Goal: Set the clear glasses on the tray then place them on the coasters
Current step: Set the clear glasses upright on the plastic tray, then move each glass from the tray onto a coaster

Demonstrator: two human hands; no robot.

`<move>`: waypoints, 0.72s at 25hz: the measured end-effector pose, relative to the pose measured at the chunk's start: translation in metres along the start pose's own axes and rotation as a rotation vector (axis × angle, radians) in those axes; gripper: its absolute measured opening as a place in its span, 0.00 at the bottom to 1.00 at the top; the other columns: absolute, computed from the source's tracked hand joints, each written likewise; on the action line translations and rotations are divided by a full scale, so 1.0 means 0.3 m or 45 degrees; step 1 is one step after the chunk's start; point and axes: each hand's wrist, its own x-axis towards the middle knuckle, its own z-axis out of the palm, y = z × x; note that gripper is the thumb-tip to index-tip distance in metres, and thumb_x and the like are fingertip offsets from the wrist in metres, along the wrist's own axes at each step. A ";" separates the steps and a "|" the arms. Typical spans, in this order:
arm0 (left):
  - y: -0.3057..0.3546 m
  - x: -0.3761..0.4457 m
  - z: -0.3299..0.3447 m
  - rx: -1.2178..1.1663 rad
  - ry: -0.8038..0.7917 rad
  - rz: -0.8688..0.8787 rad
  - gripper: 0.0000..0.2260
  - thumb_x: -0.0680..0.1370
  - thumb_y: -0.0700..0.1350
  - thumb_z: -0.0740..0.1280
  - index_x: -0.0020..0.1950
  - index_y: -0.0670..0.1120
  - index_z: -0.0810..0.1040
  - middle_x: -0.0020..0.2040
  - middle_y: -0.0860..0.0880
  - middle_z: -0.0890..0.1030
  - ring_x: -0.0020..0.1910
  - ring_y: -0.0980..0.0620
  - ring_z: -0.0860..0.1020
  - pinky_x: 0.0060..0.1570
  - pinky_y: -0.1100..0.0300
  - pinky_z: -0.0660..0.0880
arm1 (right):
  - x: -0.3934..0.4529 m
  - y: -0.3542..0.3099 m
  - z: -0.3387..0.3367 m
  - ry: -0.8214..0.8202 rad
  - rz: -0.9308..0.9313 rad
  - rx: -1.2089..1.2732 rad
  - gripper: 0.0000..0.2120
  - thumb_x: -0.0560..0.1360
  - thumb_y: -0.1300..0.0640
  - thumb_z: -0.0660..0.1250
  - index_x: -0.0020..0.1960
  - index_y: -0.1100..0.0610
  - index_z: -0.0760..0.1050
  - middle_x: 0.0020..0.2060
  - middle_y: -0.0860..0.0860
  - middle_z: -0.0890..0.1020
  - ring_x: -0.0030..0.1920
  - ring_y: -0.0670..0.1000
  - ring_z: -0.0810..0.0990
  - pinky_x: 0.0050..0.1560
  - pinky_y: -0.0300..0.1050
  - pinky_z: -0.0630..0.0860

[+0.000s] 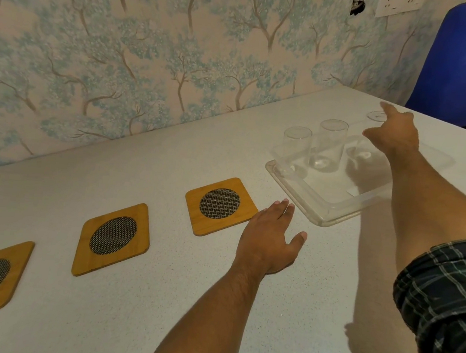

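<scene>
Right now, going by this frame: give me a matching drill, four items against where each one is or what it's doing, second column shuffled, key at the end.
Items:
1. left hand
2. right hand
3. tall glass
4. middle coaster

States:
A. standing upright on the clear tray
B. reaching over the tray toward a glass at the far side
C. resting flat on the table, between a coaster and the tray
D. lying bare on the table, nothing on it

Pairs: 1-C, 2-B, 3-A, 4-D
</scene>
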 end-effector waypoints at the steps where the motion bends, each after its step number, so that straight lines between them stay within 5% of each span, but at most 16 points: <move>1: -0.012 -0.001 -0.005 0.011 0.003 -0.011 0.35 0.82 0.63 0.54 0.84 0.47 0.55 0.85 0.50 0.55 0.83 0.52 0.52 0.81 0.52 0.49 | -0.004 -0.020 0.006 0.112 -0.060 0.035 0.32 0.78 0.54 0.69 0.79 0.47 0.63 0.75 0.58 0.66 0.69 0.63 0.72 0.66 0.57 0.73; 4: -0.066 0.003 -0.037 0.051 0.028 -0.052 0.34 0.82 0.63 0.54 0.84 0.47 0.56 0.85 0.49 0.55 0.83 0.52 0.53 0.81 0.52 0.49 | -0.045 -0.165 0.017 0.558 -0.386 0.221 0.25 0.79 0.55 0.62 0.76 0.52 0.69 0.72 0.54 0.72 0.66 0.56 0.75 0.66 0.49 0.72; 6: -0.108 0.015 -0.072 0.083 0.041 -0.077 0.34 0.83 0.63 0.55 0.84 0.47 0.56 0.85 0.49 0.55 0.83 0.52 0.52 0.81 0.53 0.49 | -0.075 -0.315 0.017 0.634 -0.597 0.305 0.23 0.79 0.50 0.59 0.73 0.53 0.71 0.69 0.52 0.75 0.64 0.53 0.77 0.63 0.46 0.72; 12: -0.192 0.058 -0.159 0.189 0.072 -0.129 0.34 0.83 0.63 0.53 0.84 0.47 0.56 0.84 0.50 0.56 0.83 0.52 0.53 0.81 0.53 0.50 | -0.190 -0.627 0.101 0.123 -1.099 -0.120 0.28 0.82 0.38 0.54 0.76 0.50 0.69 0.73 0.52 0.74 0.70 0.57 0.73 0.67 0.54 0.69; 18: -0.126 0.129 -0.179 0.181 0.111 -0.038 0.32 0.83 0.61 0.55 0.83 0.45 0.59 0.83 0.48 0.60 0.82 0.50 0.56 0.80 0.52 0.53 | -0.176 -0.612 0.108 -0.035 -1.045 -0.469 0.30 0.83 0.35 0.49 0.79 0.48 0.65 0.76 0.53 0.71 0.71 0.59 0.72 0.67 0.57 0.68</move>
